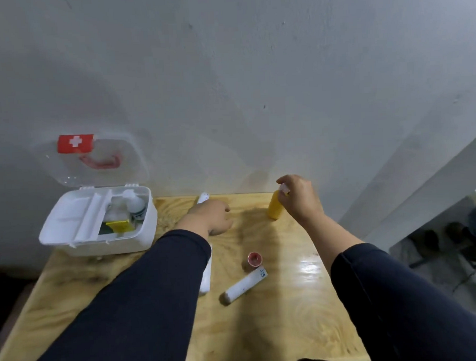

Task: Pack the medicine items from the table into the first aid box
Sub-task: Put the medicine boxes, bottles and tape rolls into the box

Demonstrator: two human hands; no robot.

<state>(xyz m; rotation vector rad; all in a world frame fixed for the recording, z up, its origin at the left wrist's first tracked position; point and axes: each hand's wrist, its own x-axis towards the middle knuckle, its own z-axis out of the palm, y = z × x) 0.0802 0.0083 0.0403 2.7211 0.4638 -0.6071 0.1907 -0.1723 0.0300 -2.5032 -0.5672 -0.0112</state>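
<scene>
The white first aid box (141,239) stands open at the table's far left, its clear lid with a red cross leaning on the wall. A white bottle (136,205) and a yellow packet (121,225) lie inside. My left hand (211,215) is closed around a white tube (203,198) near the back edge. My right hand (300,196) grips the top of an upright yellow bottle (275,207). A white tube (245,285) and a small red-rimmed roll (254,259) lie mid-table. Another white item (207,274) is partly hidden under my left sleeve.
The wooden table (305,300) butts against a grey wall at the back. To the right the floor drops away, with dark shoes (452,233) below. The box overhangs the table's left edge slightly.
</scene>
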